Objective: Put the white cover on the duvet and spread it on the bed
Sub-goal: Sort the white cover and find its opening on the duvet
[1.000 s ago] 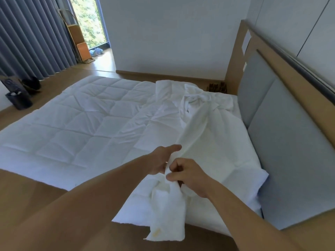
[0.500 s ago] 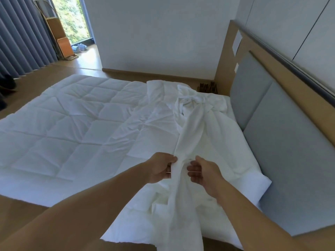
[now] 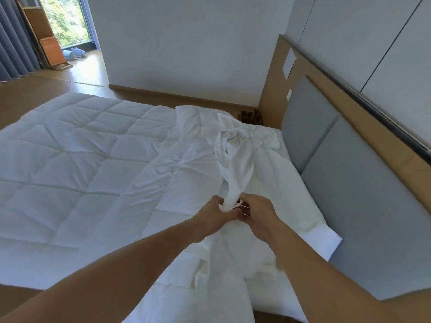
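Observation:
A white quilted duvet [image 3: 77,159] lies flat over the left part of the bed. The white cover [image 3: 238,159] is bunched and twisted along the headboard side, rising in a taut strand toward my hands. My left hand [image 3: 214,213] grips the gathered end of that strand. My right hand [image 3: 256,210] is right beside it, fingers curled on the same fabric. More cover cloth hangs crumpled below my wrists toward the near bed edge.
A grey padded headboard [image 3: 345,183] in a wooden frame runs along the right. Wooden floor [image 3: 46,89] surrounds the bed. Grey curtains [image 3: 16,43] and a bright window stand at the far left, with a small dark object [image 3: 250,116] on the floor beyond the bed.
My hands have moved together and farther up the cover strand, pulling it taut. The view has shifted to the right, and the hanging end has dropped lower.

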{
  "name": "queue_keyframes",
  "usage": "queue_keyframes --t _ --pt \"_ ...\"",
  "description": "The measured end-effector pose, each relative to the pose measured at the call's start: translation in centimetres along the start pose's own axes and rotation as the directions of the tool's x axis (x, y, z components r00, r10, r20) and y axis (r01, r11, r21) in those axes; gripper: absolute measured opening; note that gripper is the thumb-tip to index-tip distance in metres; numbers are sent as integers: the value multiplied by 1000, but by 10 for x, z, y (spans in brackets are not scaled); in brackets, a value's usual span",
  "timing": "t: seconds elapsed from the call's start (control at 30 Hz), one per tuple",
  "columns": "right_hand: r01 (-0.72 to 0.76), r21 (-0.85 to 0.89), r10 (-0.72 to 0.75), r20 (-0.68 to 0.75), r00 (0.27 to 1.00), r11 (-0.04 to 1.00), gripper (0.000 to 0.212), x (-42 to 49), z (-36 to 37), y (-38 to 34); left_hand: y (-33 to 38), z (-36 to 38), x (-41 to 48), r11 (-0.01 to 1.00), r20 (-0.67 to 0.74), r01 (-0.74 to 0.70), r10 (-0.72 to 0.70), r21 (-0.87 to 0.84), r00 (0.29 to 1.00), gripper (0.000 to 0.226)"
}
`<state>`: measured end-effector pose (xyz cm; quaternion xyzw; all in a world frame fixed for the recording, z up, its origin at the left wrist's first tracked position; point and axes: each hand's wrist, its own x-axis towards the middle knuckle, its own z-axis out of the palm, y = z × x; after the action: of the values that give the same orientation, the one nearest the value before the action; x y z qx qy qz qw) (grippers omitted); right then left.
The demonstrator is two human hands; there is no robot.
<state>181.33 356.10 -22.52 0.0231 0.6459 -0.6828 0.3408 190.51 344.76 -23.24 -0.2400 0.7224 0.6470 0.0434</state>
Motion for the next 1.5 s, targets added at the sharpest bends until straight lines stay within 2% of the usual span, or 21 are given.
queue_keyframes --t 0.1,0.2,0.3,0.37,0.43,0.5,0.57,0.67,0.77,0.83,0.9,0.97,1.03,1.07,1.13,1.17,1.23,1.3,1.37,1.43,1.5 --pt "62 4 -62 13 998 998 30 2 6 -14 -3 -7 6 976 -92 -88 108 197 990 33" --pt "128 -18 -127 57 990 992 30 -1 11 -21 -4 -13 8 968 -78 -80 101 240 992 25" --pt "135 -155 -139 -15 990 979 19 -4 12 -20 -6 -18 7 1000 -86 -1 1 6 996 27" --pt "76 -284 -123 -152 981 956 8 -3 6 -12 -8 -20 10 982 -97 45 -64 -186 993 26" --pt "-24 -311 -53 -238 970 950 10 -1 -3 -2 -5 -19 9 949 -84 65 -95 -309 992 28" --pt "-129 -286 72 -203 976 950 23 -3 -8 7 -1 -15 6 901 -46 84 -115 -425 992 29" --pt "-195 -248 173 -105 979 949 34 -5 -10 12 3 -9 4 860 34 126 -126 -494 992 29" --pt "-220 -192 223 -2 975 956 34 -8 -15 8 8 0 3 841 105 146 -107 -521 989 32" --pt "-195 -155 204 44 978 969 17 -8 -26 -1 10 4 1 868 89 107 -73 -485 993 31" --pt "-118 -120 122 25 992 986 15 -9 -32 -11 7 5 4 906 47 98 -87 -412 995 29" --pt "-19 54 22 -53 998 998 18 -8 -39 -26 1 5 14 938 -134 93 -145 -335 980 24" --pt "68 237 -33 -149 988 969 22 -5 -50 -45 -8 -6 23 939 -377 132 -253 -318 891 22" --pt "140 249 -83 -224 971 958 24 -4 -64 -65 -17 -20 28 935 -500 180 -319 -305 805 22" --pt "160 260 -105 -213 971 952 25 -4 -68 -72 -20 -25 30 947 -524 202 -308 -251 794 25" --pt "137 348 -103 -114 988 927 28 -6 -66 -82 -14 -21 28 965 -545 260 -194 46 815 52" --pt "118 365 -106 -53 993 923 24 -8 -62 -86 -7 -12 26 946 -539 231 -77 226 839 71" --pt "90 367 -114 43 993 926 14 -8 -50 -87 14 14 16 913 -423 -2 191 408 886 86" --pt "86 382 -136 105 985 920 21 -7 -39 -88 30 42 8 899 -205 -234 325 370 923 85" --pt "95 383 -166 156 974 919 20 -6 -30 -89 37 66 5 927 -83 -243 277 286 957 76" --pt "95 392 -186 201 962 915 20 -6 -27 -88 35 71 13 962 -163 -158 196 222 967 50" --pt "115 364 -201 208 957 924 20 -4 -31 -86 34 63 17 1000 -297 -18 23 19 955 26"
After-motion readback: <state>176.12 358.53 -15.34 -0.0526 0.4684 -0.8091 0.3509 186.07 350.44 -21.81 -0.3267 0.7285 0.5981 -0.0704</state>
